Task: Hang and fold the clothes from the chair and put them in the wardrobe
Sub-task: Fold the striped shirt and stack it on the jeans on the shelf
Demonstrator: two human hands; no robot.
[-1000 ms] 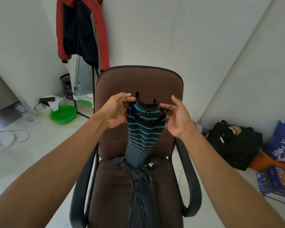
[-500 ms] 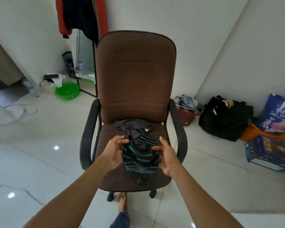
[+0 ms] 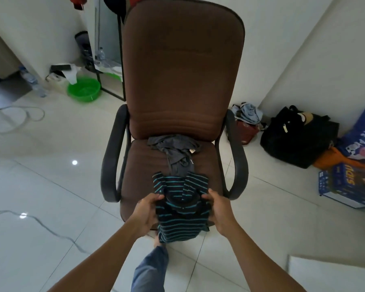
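A black shirt with teal stripes [image 3: 181, 209] lies bunched over the front edge of the brown office chair [image 3: 181, 70]. My left hand [image 3: 147, 211] grips its left side near the collar, and my right hand [image 3: 218, 209] grips its right side. The shirt's lower part hangs off the seat's front edge. Behind it on the seat lies a crumpled dark grey garment [image 3: 176, 150], touching the striped shirt's far end. The wardrobe is out of view.
A green basin [image 3: 83, 89], water bottles and a mirror frame stand at the back left. White cables [image 3: 15, 116] trail on the tiled floor at left. A black bag [image 3: 297, 135], boxes and a small bin with clothes sit along the right wall. My foot and trouser leg are below the chair.
The striped shirt has come down from in front of the chair back to the seat's front edge, with both hands still on it. The view has tilted downward.
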